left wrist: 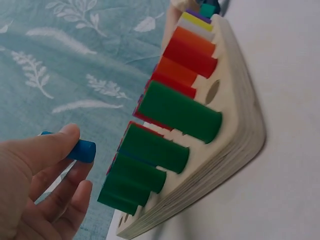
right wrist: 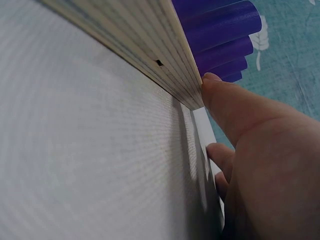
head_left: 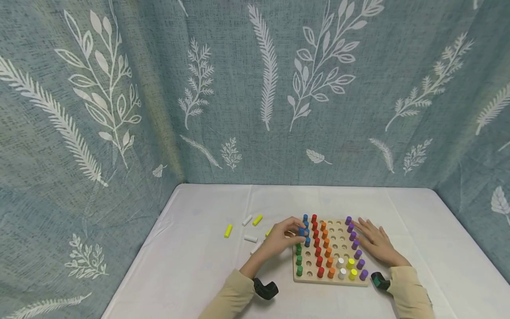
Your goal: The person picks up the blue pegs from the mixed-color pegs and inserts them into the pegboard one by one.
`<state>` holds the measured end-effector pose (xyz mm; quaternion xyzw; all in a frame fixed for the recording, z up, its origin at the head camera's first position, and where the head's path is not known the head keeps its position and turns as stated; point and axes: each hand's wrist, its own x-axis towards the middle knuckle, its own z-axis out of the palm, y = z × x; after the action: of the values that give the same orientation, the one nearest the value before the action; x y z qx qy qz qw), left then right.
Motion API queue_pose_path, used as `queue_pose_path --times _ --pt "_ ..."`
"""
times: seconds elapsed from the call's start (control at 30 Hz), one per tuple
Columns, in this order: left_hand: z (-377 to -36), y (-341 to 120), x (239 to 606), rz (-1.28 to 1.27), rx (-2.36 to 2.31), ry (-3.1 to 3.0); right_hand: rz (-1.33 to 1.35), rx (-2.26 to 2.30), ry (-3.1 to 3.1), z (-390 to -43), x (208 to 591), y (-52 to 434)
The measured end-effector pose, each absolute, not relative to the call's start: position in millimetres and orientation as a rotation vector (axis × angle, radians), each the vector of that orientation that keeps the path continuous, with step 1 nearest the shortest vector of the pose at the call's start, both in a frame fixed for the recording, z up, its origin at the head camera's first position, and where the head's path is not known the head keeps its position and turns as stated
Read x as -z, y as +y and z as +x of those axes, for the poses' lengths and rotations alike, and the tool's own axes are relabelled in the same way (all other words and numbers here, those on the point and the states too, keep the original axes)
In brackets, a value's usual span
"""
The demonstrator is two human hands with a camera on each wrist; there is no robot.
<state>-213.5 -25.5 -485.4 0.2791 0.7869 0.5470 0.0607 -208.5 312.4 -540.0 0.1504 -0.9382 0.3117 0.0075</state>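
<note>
On my far left, a blue-green leaf-patterned curtain [head_left: 59, 212] is hanging beside the white tablecloth [head_left: 191, 266] and running on behind it. Loose yellow pegs [head_left: 228, 231] and loose white pegs [head_left: 250, 238] are lying scattered on the cloth, some partly hiding behind my left hand [head_left: 279, 238]. That hand's thumb and fingers are pinching a blue peg [left wrist: 85, 151]; I am holding it in the air near the left side of the wooden board [head_left: 307, 280], apart from the green pegs [left wrist: 180, 112] standing along that edge. In the next column, four standing blue pegs [head_left: 307, 242] are filling the far end, and three holes are showing nearer me. Further right, seven red pegs [head_left: 318, 252] and six orange pegs [head_left: 328, 252] are standing in rows, then two standing white pegs [head_left: 342, 273] and two standing yellow pegs [head_left: 353, 274] are sitting at the near end. Seven purple pegs [head_left: 358, 254] are lining the right edge. Just beyond, my right hand [head_left: 376, 241] is lying with fingers straight and spread apart, its thumb touching the board's edge.
</note>
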Motion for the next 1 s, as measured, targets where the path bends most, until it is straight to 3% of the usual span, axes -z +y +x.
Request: queue_pose_path --times 0.7,1.0 --pt "-199.5 -14.2 490.2 0.996 -1.398 2.513 0.469 -0.968 -2.922 -208.7 537.9 311.0" --pt "-197.6 -10.4 490.9 0.938 -1.316 2.560 0.475 -0.962 -2.920 -208.0 536.4 310.4"
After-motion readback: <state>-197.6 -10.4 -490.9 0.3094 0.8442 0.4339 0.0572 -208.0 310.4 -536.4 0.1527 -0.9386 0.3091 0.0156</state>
